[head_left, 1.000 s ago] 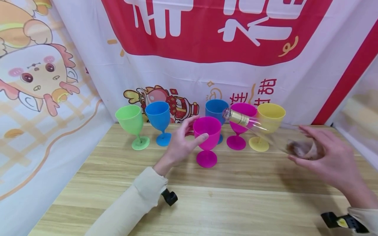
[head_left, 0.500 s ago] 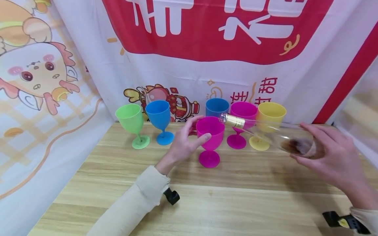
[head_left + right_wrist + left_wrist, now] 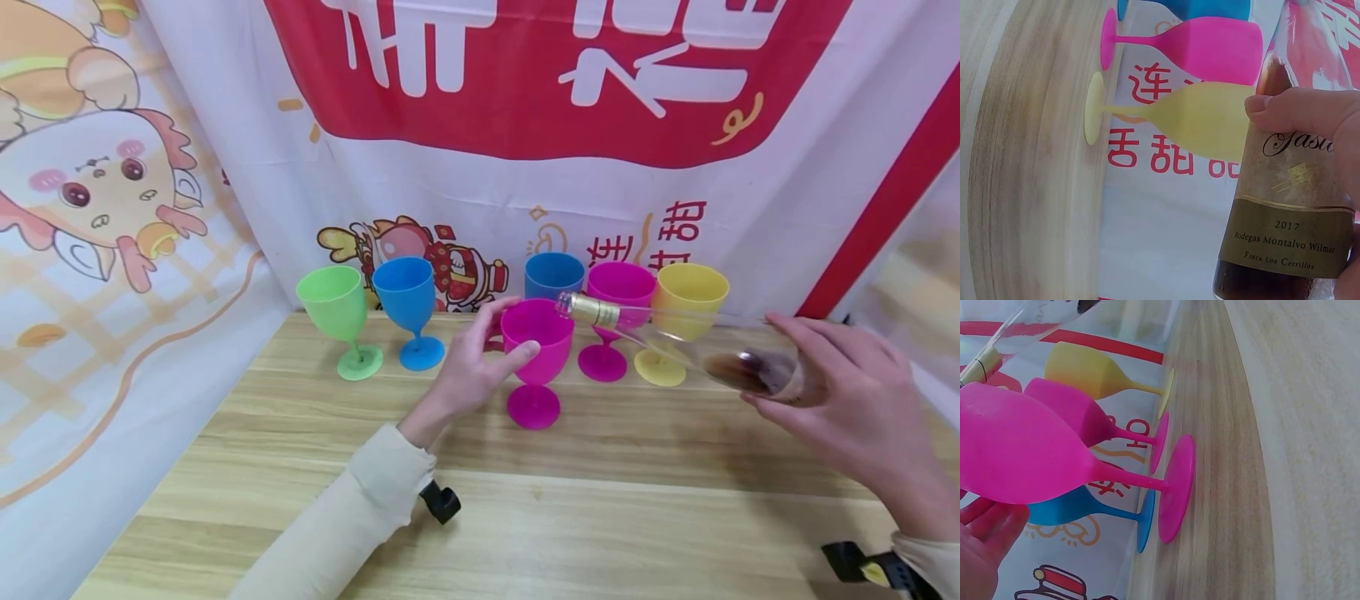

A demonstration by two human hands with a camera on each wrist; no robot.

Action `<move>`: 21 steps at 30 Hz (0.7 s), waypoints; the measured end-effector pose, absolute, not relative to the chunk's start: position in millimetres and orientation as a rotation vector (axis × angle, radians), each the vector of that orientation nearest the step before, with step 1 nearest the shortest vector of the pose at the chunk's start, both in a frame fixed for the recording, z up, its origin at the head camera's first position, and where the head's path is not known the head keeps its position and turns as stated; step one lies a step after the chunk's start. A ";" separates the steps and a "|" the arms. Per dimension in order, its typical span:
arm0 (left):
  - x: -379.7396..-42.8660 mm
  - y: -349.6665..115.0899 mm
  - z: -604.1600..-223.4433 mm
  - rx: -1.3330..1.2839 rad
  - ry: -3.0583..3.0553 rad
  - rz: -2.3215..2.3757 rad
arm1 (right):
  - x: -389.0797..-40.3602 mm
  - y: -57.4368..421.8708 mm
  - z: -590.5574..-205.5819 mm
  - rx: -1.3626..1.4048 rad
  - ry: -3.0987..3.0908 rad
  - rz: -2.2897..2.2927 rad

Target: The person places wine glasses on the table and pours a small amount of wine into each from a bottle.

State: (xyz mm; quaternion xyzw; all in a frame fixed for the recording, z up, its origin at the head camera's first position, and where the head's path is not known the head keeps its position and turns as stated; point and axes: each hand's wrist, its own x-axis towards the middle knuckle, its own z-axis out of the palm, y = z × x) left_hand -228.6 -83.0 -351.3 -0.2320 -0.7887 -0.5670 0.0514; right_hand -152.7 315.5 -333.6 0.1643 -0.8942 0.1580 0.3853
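My left hand holds a pink goblet by its bowl, thumb across the near side and fingers round the back. The goblet stands upright, its foot right at the tabletop in the left wrist view. My right hand grips a clear glass wine bottle near its base, tilted almost level. Its gold-wrapped neck points left, with the mouth right over the goblet's rim. Dark liquid lies in the lower part of the bottle. A label reading 2017 shows in the right wrist view.
Behind the held goblet stand a blue goblet, a second pink goblet and a yellow goblet. Farther left are a green goblet and another blue goblet. A printed cloth hangs along the table's back edge.
The bottle's mouth has come down and slightly left to the goblet's rim, the bottle now more level. My left hand and the pink goblet have shifted a little to the right.
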 end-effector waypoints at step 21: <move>-227.6 -80.5 -353.0 -0.665 -2.408 -1.742 | -147.4 316.4 -324.0 0.477 -2.242 0.258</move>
